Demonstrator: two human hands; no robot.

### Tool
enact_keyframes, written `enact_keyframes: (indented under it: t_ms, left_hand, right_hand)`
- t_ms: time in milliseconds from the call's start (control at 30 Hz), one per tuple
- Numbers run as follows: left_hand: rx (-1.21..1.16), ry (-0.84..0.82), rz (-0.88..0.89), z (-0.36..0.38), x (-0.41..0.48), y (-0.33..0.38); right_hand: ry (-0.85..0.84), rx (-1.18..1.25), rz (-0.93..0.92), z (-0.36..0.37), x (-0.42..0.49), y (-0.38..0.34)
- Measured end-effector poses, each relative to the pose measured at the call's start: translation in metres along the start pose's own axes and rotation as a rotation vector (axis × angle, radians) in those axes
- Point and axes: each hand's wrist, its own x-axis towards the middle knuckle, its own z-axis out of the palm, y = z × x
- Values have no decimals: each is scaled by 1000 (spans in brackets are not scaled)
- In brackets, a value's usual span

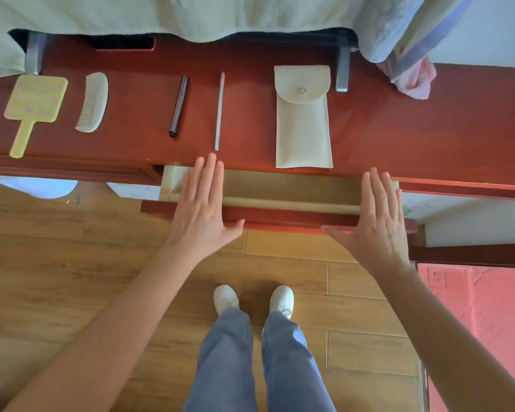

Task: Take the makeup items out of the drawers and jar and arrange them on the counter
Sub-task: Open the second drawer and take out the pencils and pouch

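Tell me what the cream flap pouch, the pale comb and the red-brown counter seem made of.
Cream flap pouch: likely matte fabric or felt, soft flat look with a folded flap. Pale curved comb: matte, wood or plastic, unclear which. Red-brown counter: probably lacquered wood, glossy reflections over faint grain.

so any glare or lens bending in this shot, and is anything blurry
Head view: wide-angle bending, the counter front edge bows and the forearms stretch toward the corners; head view: a soft sheen on the wood right of the pouch, no hard glare; head view: the left hand and right hand look sharp, and the shoes cast a faint shadow on the floor.
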Motion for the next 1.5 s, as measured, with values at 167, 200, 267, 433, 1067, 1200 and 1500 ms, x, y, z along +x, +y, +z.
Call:
enact_keyframes:
  t_ms: [167, 200, 267, 433, 1067, 1200, 1500]
  left_hand:
    - [-1, 40, 115, -2, 28, 4]
    - [8, 37, 148, -2, 33, 4]
    - [38, 24, 190, -3, 42, 4]
    - [59, 30, 195, -3, 54, 4]
    - [-82, -47, 199, -45, 37, 31]
    - [-111, 12, 304, -85, 33, 57]
    - [-138, 43, 580, -149, 41, 150]
  right_hand:
    - [-16, -12, 0, 2, 28, -1]
    - [-12, -15, -2, 4, 32, 0]
    - [-12, -13, -6, 6, 37, 0]
    - [17, -18, 19, 14, 46, -3]
    - [-25, 159, 111, -48, 14, -11]
    - [26, 173, 202, -86, -13, -7]
    - [211, 178, 537, -169, -71, 20]
